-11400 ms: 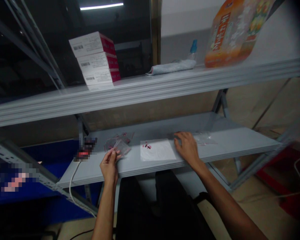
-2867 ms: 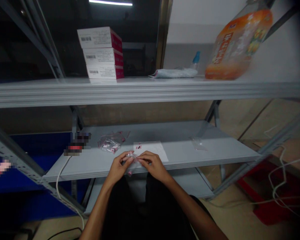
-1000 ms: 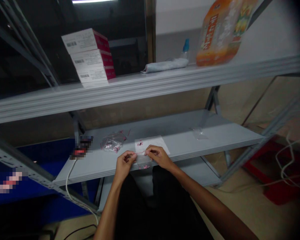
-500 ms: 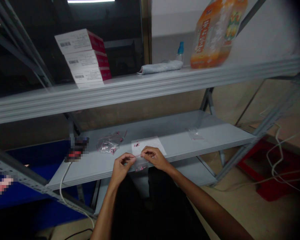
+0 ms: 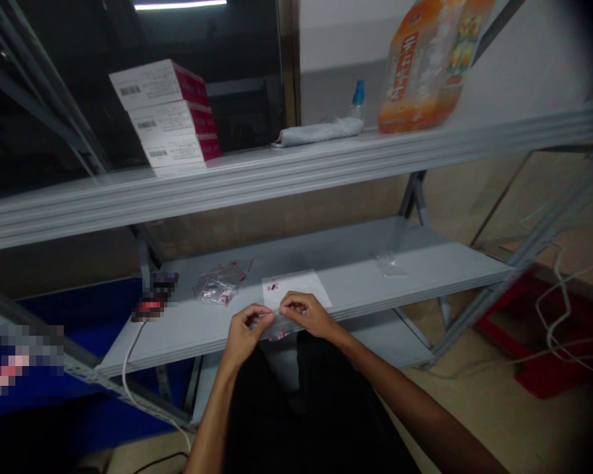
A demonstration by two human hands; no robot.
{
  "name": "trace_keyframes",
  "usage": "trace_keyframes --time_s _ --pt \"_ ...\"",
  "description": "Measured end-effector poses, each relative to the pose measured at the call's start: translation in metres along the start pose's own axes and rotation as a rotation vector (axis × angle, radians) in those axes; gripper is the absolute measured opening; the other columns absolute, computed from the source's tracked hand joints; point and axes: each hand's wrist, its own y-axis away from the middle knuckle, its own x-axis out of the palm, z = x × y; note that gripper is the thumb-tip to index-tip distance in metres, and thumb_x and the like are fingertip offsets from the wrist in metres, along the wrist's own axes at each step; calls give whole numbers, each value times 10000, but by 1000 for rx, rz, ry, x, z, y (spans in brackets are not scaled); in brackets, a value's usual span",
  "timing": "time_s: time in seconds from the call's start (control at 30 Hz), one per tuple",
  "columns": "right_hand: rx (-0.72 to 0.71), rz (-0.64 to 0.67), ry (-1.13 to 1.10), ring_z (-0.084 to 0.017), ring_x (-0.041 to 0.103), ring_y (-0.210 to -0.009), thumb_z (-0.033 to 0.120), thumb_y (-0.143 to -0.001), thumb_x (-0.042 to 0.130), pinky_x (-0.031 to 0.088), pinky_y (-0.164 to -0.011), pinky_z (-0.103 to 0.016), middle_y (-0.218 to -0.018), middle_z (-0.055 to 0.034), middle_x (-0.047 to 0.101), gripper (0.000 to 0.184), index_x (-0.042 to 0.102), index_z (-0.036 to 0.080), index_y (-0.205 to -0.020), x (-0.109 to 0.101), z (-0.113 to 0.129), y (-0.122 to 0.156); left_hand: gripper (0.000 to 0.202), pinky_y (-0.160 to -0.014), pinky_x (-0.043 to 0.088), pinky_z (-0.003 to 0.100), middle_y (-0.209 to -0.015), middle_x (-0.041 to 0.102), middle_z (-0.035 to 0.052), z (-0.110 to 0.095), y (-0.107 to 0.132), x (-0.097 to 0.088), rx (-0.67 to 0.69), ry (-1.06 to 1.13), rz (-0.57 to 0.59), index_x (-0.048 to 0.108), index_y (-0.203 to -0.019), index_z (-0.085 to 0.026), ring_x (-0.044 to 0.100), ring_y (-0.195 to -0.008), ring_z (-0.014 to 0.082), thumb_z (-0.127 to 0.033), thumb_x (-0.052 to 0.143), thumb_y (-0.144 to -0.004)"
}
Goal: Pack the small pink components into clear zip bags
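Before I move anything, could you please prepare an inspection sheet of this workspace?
Surface: grey middle shelf.
Things in use: small clear bag with pinkish bits, held; white sheet with dark and reddish spots; pile of clear bags at left; lone bag at right.
Clutter: on the upper shelf, three stacked boxes, cloth, blue-capped bottle, orange-labelled bottle.
Hands: fingers of left hand and right hand pinch the small clear bag.
Cables: white cable past the shelf's left end; black cable below; pale cables at right.
Surroundings: red object at lower right, unclear what; pixelated patches at left, unreadable.
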Motion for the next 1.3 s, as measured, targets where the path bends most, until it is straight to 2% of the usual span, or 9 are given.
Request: trace_keyframes --time_s 0.13,0.3,0.53,0.7,0.8,0.97,1.17,1.3 --pt "2 16 33 -109 482 -615 425 -904 596 335 -544 -215 -727 -4 592 279 674 166 -835 4 -1 1 199 -740 448 278 -797 712 49 0 0 1 38 -37 -11 728 -809 -170 621 -771 190 -367 702 -802" --pt "-21 46 73 -109 504 -648 385 -907 603 331 -559 -217 -781 -11 619 235 692 170 -878 4 1 1 199 -730 451 281 -772 710 48 2 1 3 38 -56 1 720 -786 -164 621 -753 190 -361 703 -804" --pt "20 -33 18 -101 464 -600 377 -913 587 333 -558 -216 -715 7 589 232 658 162 -860 4 -1 1 218 -708 469 272 -867 725 58 4 0 1 -25 10 -67 737 -860 -168 634 -769 183 -371 724 -782" --pt "38 -11 7 -100 450 -593 389 -899 604 311 -542 -214 -696 12 568 240 659 157 -868 5 -3 1 230 -642 448 252 -772 703 39 8 0 0 -67 32 -97 728 -807 -156 592 -663 153 -382 732 -768" --pt "16 -23 30 -99 445 -596 403 -895 610 307 -545 -215 -709 9 572 255 665 157 -860 4 -1 1 234 -648 438 248 -747 691 32 10 -1 2 -68 20 -113 721 -800 -152 580 -661 151 -384 726 -771" --pt "-10 -33 41 -97 436 -593 407 -906 596 304 -546 -217 -710 8 568 269 664 158 -829 2 2 2 217 -673 433 240 -758 682 33 9 -1 5 -34 3 -98 707 -793 -149 588 -710 158 -365 714 -782" --pt "21 -64 25 -93 445 -583 360 -898 604 310 -540 -212 -709 9 586 222 663 153 -843 4 1 1 230 -687 440 242 -849 698 46 5 -1 2 -29 -4 -49 711 -879 -152 602 -738 158 -371 693 -809" --pt "15 -30 52 -93 472 -602 348 -895 608 318 -542 -207 -765 -3 624 207 678 155 -869 6 0 1 224 -709 445 249 -831 700 48 6 0 3 -25 -3 -29 706 -844 -151 612 -761 169 -371 690 -813"
